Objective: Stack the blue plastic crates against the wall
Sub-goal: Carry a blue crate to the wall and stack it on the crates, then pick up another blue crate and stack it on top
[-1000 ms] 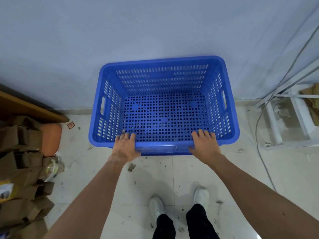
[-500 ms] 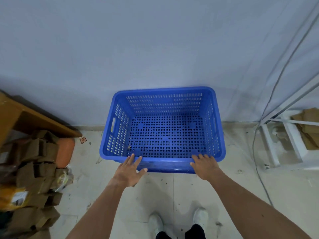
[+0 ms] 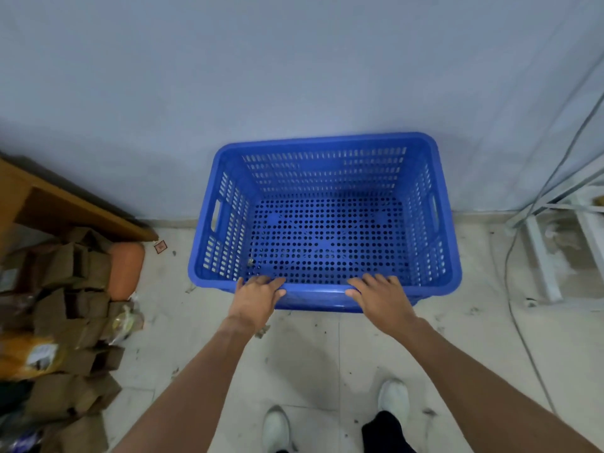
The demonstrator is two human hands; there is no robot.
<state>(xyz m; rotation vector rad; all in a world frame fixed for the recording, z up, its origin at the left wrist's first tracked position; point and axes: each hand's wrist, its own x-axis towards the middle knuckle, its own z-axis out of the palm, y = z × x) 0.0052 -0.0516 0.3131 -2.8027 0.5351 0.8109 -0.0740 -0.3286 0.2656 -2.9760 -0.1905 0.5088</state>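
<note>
White shoes (image 3: 394,398) at 6 o'clock on dirty pale tiled floor (image 3: 327,354). Left hand (image 3: 258,297) and right hand (image 3: 380,294) resting fingers-spread on near rim of blue crate (image 3: 327,223), no closed grip. Crate empty, perforated, on floor at 12 o'clock, far rim touching grey wall (image 3: 294,76). Cardboard pile (image 3: 65,305) at 9 o'clock, wooden board (image 3: 65,204) behind. White frame (image 3: 552,250) and cable (image 3: 510,273) at 3 o'clock.
</note>
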